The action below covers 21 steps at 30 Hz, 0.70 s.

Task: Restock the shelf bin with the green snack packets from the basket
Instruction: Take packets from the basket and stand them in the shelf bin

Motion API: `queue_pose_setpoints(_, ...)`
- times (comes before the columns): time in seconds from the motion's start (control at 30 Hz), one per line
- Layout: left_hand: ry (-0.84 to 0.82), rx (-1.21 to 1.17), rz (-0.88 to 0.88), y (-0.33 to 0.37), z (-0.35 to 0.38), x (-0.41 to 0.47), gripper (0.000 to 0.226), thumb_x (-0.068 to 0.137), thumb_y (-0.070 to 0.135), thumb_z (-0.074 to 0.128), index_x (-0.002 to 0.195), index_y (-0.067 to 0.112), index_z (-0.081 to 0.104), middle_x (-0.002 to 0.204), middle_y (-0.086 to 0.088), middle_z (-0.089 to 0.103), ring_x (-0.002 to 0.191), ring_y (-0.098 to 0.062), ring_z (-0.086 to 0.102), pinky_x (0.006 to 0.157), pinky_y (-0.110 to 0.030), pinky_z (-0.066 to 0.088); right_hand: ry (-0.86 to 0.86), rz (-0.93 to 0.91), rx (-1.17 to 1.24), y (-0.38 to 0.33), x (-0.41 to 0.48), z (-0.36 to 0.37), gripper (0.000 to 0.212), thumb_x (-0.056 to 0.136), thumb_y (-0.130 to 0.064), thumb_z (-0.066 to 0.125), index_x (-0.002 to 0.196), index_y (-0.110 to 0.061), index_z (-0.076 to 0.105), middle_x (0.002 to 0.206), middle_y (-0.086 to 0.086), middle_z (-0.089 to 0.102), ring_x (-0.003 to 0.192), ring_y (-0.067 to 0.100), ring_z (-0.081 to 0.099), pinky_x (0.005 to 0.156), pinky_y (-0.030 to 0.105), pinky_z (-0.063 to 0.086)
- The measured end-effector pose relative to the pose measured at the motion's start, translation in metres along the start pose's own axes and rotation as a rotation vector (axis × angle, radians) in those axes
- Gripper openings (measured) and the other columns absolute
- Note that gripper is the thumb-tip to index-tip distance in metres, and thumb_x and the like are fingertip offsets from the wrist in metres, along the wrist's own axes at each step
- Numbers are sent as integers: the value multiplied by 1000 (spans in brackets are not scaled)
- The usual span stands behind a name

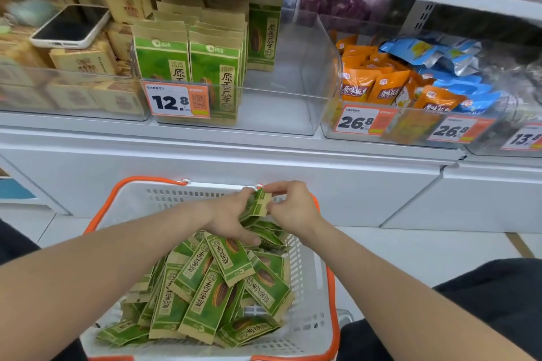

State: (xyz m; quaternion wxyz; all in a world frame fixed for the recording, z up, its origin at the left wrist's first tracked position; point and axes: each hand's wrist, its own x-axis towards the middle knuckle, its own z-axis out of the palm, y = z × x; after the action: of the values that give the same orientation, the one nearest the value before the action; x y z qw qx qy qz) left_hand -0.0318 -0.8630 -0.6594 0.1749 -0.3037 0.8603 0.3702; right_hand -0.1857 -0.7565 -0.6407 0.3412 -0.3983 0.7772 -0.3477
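A white basket (311,287) with orange handles sits low in front of me, holding several loose green snack packets (211,290). Over its far end, my left hand (231,217) grips a small stack of green packets (255,206). My right hand (293,205) pinches the upper edge of that same stack. On the shelf above stands a clear bin (278,108) with upright rows of green packets (190,67) filling its left side; the right side of the bin holds nothing.
A phone (72,26) lies on brown boxes in the bin at left. Orange and blue snack bags (410,79) fill the bin at right. Price tags (176,101) hang on the bin fronts. White cabinet fronts run below the shelf.
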Motion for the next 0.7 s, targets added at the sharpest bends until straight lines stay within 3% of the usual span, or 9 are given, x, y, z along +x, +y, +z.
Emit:
queue_pose_setpoints(0.07,147,-28,72,4,1,0,106,82,55,85,161,24,22,148,1,52,129,-22,55,110,-42,47,8,130,250,-8,1,1,40,79,2,70,116,-12,74,103,1,74,87,16,70,68,17,50)
queue_pose_setpoints(0.17,337,-82,153,6,-2,-1,53,98,39,72,146,28,52,131,3,66,115,-19,64,100,-41,52,46,212,463,-16,1,-4,48,61,-3,71,109,5,71,85,12,68,74,24,60,71,33,49)
queue_pose_setpoints(0.2,378,-122,155,5,-4,0,39,100,34,70,136,29,58,123,5,70,108,-18,67,95,-39,54,64,210,492,-18,1,-7,44,61,-6,70,103,5,71,80,14,66,72,24,59,70,34,48)
queue_pose_setpoints(0.27,438,-275,160,8,-12,-4,23,101,25,71,122,27,62,111,6,73,103,-16,70,91,-34,56,102,158,476,-21,1,-13,25,71,-16,72,96,-15,75,80,7,72,68,20,65,69,33,49)
queue_pose_setpoints(0.37,443,-628,224,19,-21,-10,24,104,18,67,128,20,66,114,1,79,107,-14,74,95,-33,59,215,65,302,-21,3,-18,23,86,-33,71,109,-30,68,86,-2,71,74,14,70,74,34,56)
queue_pose_setpoints(0.43,469,-750,223,30,-26,-14,24,110,24,55,130,19,68,110,0,81,102,-14,77,90,-31,61,240,30,270,-19,4,-16,26,89,-39,70,113,-31,65,90,0,72,80,16,71,83,41,59)
queue_pose_setpoints(0.47,510,-798,208,34,-27,-13,27,112,29,49,128,19,69,110,-1,81,103,-17,77,94,-37,61,230,13,279,-18,3,-14,27,89,-42,69,113,-30,66,91,0,73,82,15,72,84,42,59)
queue_pose_setpoints(0.57,652,-944,147,46,-32,-13,41,115,35,38,118,13,72,109,-8,80,106,-28,76,101,-53,57,185,-137,352,-24,-1,-9,12,100,-30,64,102,-21,71,83,4,77,74,18,72,74,43,59)
queue_pose_setpoints(0.7,813,-1038,146,55,-41,-17,39,115,28,41,107,11,76,99,-12,81,94,-29,77,95,-55,59,195,-285,422,-38,-4,-13,9,102,-22,64,103,-21,73,88,7,79,82,29,76,77,56,62)
